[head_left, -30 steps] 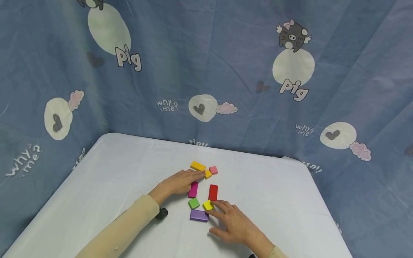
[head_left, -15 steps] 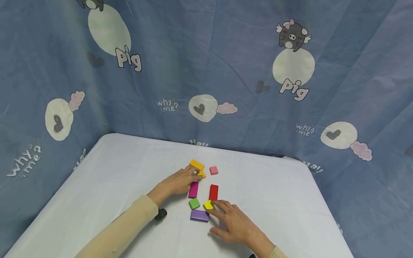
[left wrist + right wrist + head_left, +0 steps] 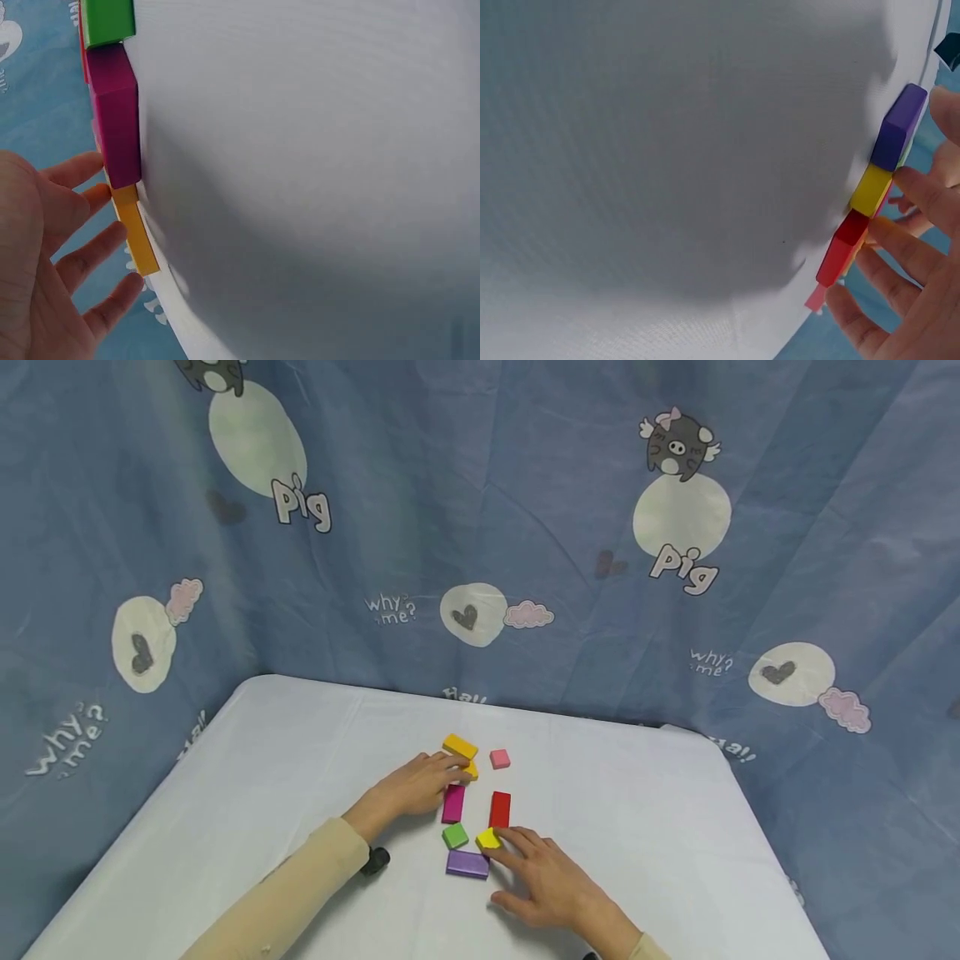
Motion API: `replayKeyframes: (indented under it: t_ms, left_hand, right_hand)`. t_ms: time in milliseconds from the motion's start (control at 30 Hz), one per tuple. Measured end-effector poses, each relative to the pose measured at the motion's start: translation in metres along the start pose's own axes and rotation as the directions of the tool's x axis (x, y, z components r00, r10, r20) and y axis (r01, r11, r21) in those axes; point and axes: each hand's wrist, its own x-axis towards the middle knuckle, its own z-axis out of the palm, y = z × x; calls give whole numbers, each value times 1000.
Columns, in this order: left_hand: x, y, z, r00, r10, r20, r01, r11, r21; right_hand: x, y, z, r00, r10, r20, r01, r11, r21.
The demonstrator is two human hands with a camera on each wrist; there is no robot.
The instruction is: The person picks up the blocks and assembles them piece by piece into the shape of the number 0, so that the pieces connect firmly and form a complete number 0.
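My left hand (image 3: 420,783) reaches over the far part of the block group. Its thumb and forefinger seem to pinch a small orange block (image 3: 472,770), mostly hidden beneath the fingers. Beside it lie a long orange block (image 3: 461,747) and a magenta block (image 3: 453,804). On the near right my right hand (image 3: 543,877) has its fingers spread, the thumb apart. Two of its fingertips touch a small yellow block (image 3: 488,839), which sits between the red block (image 3: 500,810) and the purple block (image 3: 468,865). In the right wrist view the yellow block (image 3: 871,190) shows plainly.
A green block (image 3: 455,837) lies between the magenta and purple ones. A small pink block (image 3: 500,759) stands apart at the far right of the group. White cloth covers the table (image 3: 637,835), and a blue printed curtain (image 3: 570,527) hangs behind it.
The small orange block has moved left, away from the pink block, with my left hand drawing its fingers back over it. My right hand stays almost still at the yellow block.
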Motion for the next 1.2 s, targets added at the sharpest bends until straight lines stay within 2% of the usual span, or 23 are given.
replayKeyframes:
  t_ms: [233, 433, 700, 1033, 1200]
  left_hand:
    - [4, 4, 0, 1000, -11, -4, 11, 1000, -13]
    - [1, 9, 0, 1000, -11, 10, 11, 1000, 2]
    - [0, 8, 2, 1000, -7, 14, 6, 1000, 22]
    - [-3, 7, -2, 1000, -8, 3, 8, 998, 60]
    - [-5, 6, -5, 1000, -15, 19, 14, 996, 94]
  right_hand:
    - [-5, 0, -2, 999, 25, 33, -25, 1000, 4]
    - [-7, -1, -2, 996, 48, 72, -50, 998, 31]
    - [-5, -4, -3, 996, 43, 74, -45, 998, 33]
    - [-1, -3, -2, 997, 29, 77, -31, 999, 28]
    - [2, -4, -3, 997, 23, 70, -25, 999, 27]
